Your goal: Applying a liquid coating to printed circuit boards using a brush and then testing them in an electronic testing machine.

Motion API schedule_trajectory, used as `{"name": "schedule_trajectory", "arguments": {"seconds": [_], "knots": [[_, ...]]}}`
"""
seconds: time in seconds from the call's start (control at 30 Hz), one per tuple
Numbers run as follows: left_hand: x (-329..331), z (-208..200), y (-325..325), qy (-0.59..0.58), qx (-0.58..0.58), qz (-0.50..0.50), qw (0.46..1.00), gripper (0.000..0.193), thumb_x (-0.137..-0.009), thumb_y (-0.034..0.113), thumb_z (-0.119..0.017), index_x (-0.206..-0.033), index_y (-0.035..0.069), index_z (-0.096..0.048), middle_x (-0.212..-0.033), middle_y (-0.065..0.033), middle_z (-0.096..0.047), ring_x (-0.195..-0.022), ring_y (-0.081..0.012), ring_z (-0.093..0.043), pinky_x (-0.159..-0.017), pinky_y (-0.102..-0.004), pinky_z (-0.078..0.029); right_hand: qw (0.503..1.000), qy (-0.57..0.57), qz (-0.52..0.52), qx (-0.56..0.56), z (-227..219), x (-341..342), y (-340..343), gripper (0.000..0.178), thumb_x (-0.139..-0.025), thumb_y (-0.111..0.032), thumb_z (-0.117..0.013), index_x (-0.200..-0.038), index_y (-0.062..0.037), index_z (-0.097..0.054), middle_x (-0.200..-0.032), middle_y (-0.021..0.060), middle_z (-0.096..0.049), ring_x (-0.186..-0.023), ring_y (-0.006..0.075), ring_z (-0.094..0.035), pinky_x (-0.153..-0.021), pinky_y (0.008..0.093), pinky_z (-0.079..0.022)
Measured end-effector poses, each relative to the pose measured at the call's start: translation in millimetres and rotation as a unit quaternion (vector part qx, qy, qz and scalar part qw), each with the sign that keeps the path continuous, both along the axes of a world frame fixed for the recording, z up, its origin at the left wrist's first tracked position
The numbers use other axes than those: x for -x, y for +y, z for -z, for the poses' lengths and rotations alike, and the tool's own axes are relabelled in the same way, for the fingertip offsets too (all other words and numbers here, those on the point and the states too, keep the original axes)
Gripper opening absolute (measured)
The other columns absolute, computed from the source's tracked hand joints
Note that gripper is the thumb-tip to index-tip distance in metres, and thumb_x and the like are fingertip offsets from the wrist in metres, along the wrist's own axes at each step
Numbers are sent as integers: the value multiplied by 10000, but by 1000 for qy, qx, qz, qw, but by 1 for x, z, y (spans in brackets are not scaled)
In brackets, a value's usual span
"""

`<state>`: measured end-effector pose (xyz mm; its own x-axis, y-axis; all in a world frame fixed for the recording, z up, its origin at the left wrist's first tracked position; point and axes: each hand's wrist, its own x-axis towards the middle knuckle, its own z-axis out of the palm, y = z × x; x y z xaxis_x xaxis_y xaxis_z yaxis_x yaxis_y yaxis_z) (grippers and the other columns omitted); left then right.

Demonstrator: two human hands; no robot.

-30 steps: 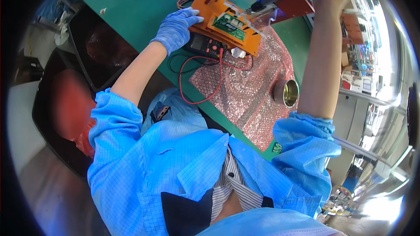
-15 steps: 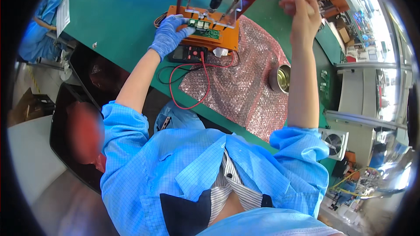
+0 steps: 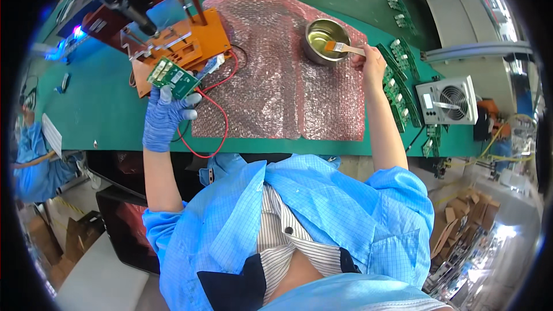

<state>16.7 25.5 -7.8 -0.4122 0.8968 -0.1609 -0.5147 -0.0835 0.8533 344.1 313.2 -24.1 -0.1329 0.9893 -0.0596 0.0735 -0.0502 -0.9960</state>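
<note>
My left hand [image 3: 164,118], in a blue-grey glove, grips a green circuit board [image 3: 183,82] by its near edge. The board is tilted, with white components along one end, and hangs in front of an orange test fixture [image 3: 212,30]. My bare right hand [image 3: 373,63] pinches the pale handle of a flat brush [image 3: 352,50]. The brush head reaches over the rim into a round metal bowl [image 3: 311,53] that holds yellowish liquid. Whether the bristles touch the liquid, I cannot tell.
Pink bubble wrap [image 3: 271,92] lies under the bowl on the green table [image 3: 276,147]. Several circuit boards [image 3: 397,95] line the right side, beside a white fan unit [image 3: 446,101]. A red cable [image 3: 226,121] loops near my left hand. Another person [image 3: 37,164] sits far left.
My left hand has lifted the circuit board off the fixture toward me. My right hand has come down with the brush to the bowl. The view has turned right.
</note>
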Motion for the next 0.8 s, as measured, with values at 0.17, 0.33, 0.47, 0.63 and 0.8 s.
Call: {"name": "schedule_trajectory", "arguments": {"seconds": [0.17, 0.33, 0.47, 0.63, 0.8], "knots": [[-22, 9, 23, -18, -3, 48, 999, 440, -826, 296, -548, -1171, 62, -407, -1038, -128, -560, -813, -237, -617, -518, -250, -541, 1000, 2, -1, 19, 7, -2, 0, 179, -834, -175, -457, -783, -16, -521, -540, 57, -539, -406, 109, -487, -364, 208, -364], [-31, 23, 45, -41, -41, 46, 997, 433, -812, 330, -565, -1115, 37, -466, -999, -127, -574, -766, -220, -615, -545, -266, -531, 1000, -4, -17, 22, 12, 2, -1, 190, -851, -197, -463, -825, -24, -537, -559, 53, -547, -438, 110, -499, -387, 204, -357], [-20, 37, 59, -13, 64, 34, 997, 380, -798, 383, -568, -961, 40, -559, -852, -99, -612, -711, -220, -622, -510, -280, -515, 1000, -10, -23, 17, 7, 3, -3, 196, -858, -199, -457, -828, -22, -537, -566, 50, -547, -452, 104, -501, -389, 203, -356], [-31, 32, 57, 347, 186, 45, 918, 199, -818, 211, -580, -952, 64, -565, -720, -16, -533, -605, -76, -484, -536, -211, -446, 999, -25, -19, -2, -10, -17, 1, 198, -851, -202, -466, -827, -21, -543, -575, 40, -547, -465, 101, -503, -407, 204, -366], [-49, 28, 48, 510, 158, 123, 837, 218, -829, 99, -532, -1040, 45, -539, -891, -42, -552, -830, -119, -509, -800, -240, -407, 999, -46, -7, 10, -26, -48, 5, 185, -827, -197, -491, -817, -29, -569, -585, 19, -544, -474, 102, -508, -430, 213, -379]]}}
